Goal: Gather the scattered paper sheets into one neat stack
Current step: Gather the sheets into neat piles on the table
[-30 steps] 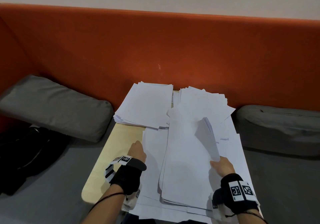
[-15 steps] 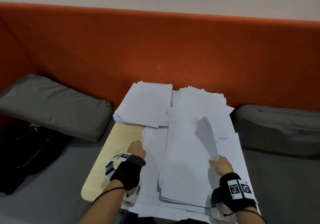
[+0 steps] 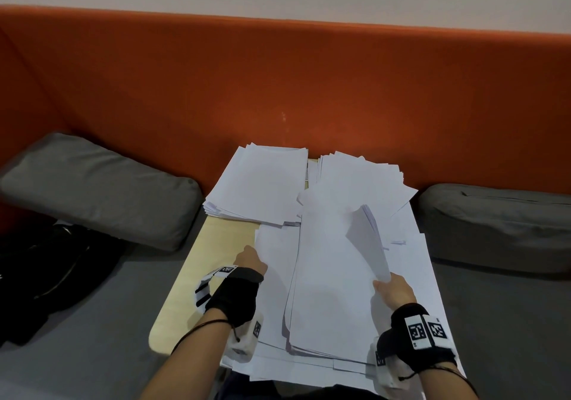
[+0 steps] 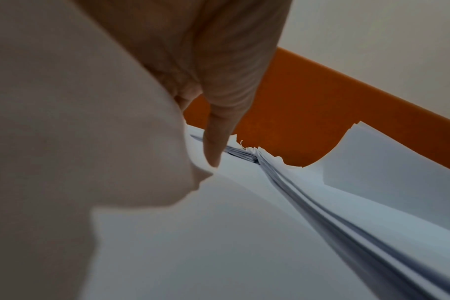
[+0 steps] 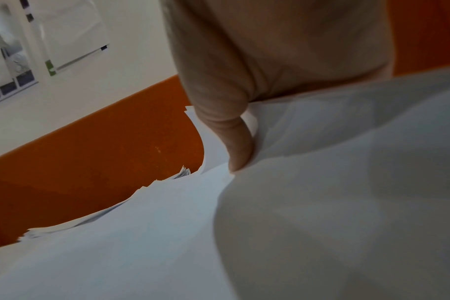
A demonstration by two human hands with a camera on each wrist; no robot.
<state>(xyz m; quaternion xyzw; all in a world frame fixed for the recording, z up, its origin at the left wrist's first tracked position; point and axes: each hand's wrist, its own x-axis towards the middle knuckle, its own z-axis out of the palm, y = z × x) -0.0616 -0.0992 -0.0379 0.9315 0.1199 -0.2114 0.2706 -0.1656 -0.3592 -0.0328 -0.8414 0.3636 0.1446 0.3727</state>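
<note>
White paper sheets cover a small pale wooden table. A fairly even stack lies at the far left and a fanned pile at the far right. A long loose pile fills the middle over scattered sheets. My left hand is at the left edge of the lower sheets; thumb and a finger seem to pinch that edge. My right hand grips the right edge of the middle pile, which curls upward as a raised flap. Its thumb presses on that bundle.
An orange padded backrest rises right behind the table. Grey cushions lie to the left and right on a grey seat. Black clothing lies at the far left. Sheets overhang the table's near edge.
Both hands have edged slightly forward along the paper edges. The right hand keeps its hold on the curled flap, and the piles look the same.
</note>
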